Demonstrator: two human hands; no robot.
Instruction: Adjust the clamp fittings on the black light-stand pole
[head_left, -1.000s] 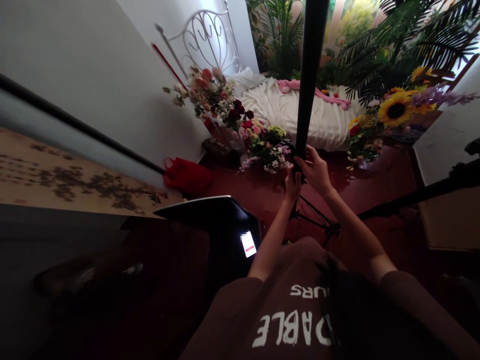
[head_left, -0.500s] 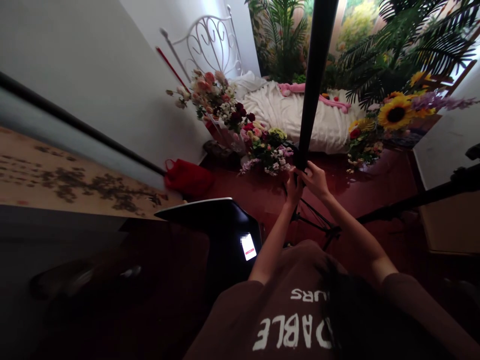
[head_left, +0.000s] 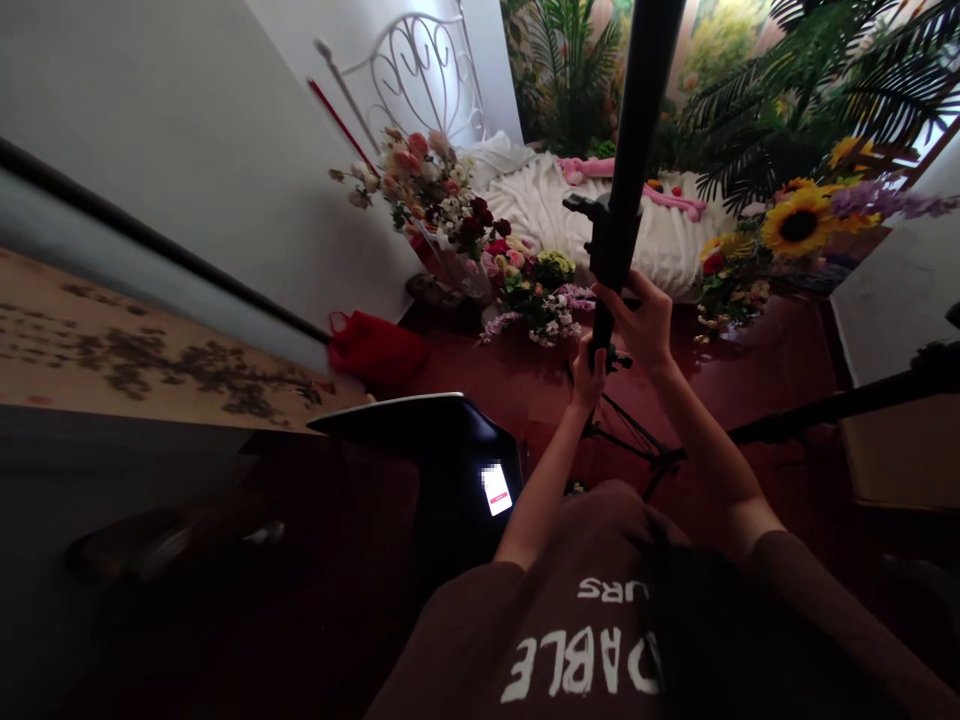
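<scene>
A black light stand (head_left: 642,130) rises in front of me, its pole running up out of the top of the view. My left hand (head_left: 589,372) is closed around the lower part of the pole. Higher up, my right hand (head_left: 646,318) grips the pole just below a thick collar, fingers bent against its right side. A dark clamp knob (head_left: 586,208) sticks out to the left of that collar. Below my hands the stand's thin legs (head_left: 626,432) spread over the floor; my wrists partly hide the lower pole.
Artificial flowers (head_left: 536,290) and a white-draped bed (head_left: 547,205) lie beyond the stand. Sunflowers (head_left: 796,228) stand to the right. At my left are a red bag (head_left: 379,348) and a black surface with a lit phone (head_left: 496,490). Another black pole (head_left: 832,408) crosses at right.
My right hand has moved up the pole, away from my left hand. The collar with its knob now shows above it. My left hand has stayed nearly in place.
</scene>
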